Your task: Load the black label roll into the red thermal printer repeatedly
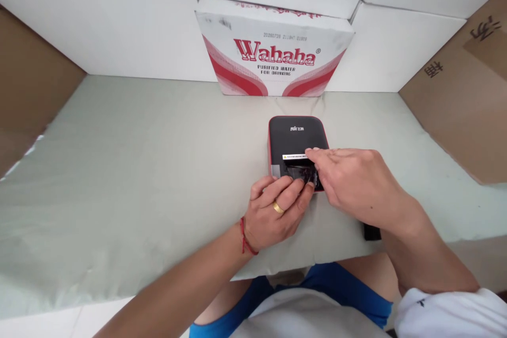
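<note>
Here, L hand [275, 216] + R hand [356, 182] at matte, rnd-cornered blk box [298, 141].

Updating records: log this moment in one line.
Left hand: at near edge of black case | Right hand: at right end of white label | Wahaha carton: beyond case

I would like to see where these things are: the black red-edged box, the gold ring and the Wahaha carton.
Black red-edged box [296, 141], head view: middle of its top.
Gold ring [278, 207], head view: front of its band.
Wahaha carton [276, 54], head view: printed front face.
</note>
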Motion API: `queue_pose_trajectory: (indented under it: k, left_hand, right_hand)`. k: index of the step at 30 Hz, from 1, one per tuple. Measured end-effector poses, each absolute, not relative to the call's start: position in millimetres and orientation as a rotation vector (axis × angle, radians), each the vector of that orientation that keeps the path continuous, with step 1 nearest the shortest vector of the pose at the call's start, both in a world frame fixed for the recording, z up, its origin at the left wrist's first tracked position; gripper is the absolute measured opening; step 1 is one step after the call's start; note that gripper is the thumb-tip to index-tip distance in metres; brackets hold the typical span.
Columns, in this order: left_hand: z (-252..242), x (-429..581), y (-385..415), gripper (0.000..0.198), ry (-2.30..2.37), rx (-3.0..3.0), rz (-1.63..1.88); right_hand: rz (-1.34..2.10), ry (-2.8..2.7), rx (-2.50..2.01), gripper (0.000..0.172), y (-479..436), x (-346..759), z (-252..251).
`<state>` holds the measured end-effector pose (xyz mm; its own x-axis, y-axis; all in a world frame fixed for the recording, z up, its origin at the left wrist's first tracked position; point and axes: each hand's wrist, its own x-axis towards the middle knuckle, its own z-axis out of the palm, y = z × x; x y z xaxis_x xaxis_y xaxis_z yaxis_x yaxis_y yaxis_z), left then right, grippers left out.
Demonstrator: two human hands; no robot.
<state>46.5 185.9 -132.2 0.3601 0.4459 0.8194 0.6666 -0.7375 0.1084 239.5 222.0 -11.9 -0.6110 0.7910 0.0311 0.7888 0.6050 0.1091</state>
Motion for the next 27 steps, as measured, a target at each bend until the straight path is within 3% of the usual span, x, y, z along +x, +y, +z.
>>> queue_pose_trajectory:
  k: [7,12,18,27]
  left_hand:
    - [-131.2,41.8,187.0,0.061,-1.062,-2.437,-1.6]
    - [-141.2,22.7,211.1,0.047,-1.585,-2.328,-2.016]
    - [-166.6,11.0,247.9,0.074,-1.682,-2.741,-2.39]
    - [-174.2,12.6,255.8,0.097,-1.665,-2.924,-2.477]
  right_hand:
    - [0.099,2.961,1.686,0.043,216.9,244.8,-34.0]
    - [-0.155,3.457,1.538,0.04,204.9,254.2,-58.3]
    - [-0.275,3.64,1.425,0.05,190.6,267.5,-74.1]
    - [-0.36,3.628,1.499,0.057,184.4,272.8,-82.7]
